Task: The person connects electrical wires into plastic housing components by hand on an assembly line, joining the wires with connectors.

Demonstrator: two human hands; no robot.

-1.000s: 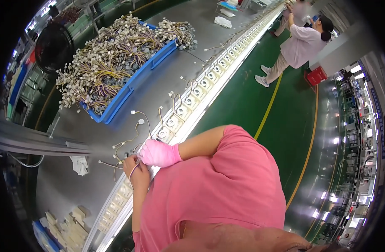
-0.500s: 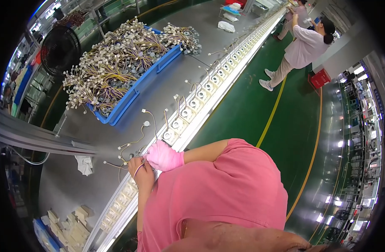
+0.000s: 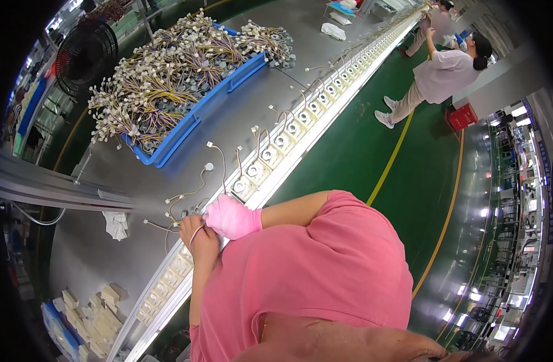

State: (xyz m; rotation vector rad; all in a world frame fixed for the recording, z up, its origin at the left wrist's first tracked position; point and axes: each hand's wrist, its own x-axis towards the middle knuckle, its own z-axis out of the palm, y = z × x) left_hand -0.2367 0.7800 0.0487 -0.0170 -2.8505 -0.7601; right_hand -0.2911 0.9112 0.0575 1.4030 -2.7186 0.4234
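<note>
My bare left hand (image 3: 199,241) is closed at the edge of the row of square white housings (image 3: 252,173). A thin wired connector lead (image 3: 195,234) loops over its fingers. Against it presses my right hand (image 3: 233,218), in a pink glove, fingers curled in; what they pinch is hidden. Just beyond my fingers, a few wire leads with white plugs (image 3: 175,224) lie on the grey table. Another lead with a round grey disc (image 3: 209,166) lies farther up. Many of the housings hold a round part with a dark centre and trail wires over their left side.
A blue tray (image 3: 195,117) heaped with wired parts stands at the far left, near a black fan (image 3: 86,59). White blocks (image 3: 98,317) lie at lower left, a white cloth (image 3: 115,224) above them. A co-worker (image 3: 445,78) stands beyond the line, near a red crate (image 3: 462,117).
My view has shifted slightly, so the scene sits a little differently. Both hands stay together at the same place on the line, with little visible movement.
</note>
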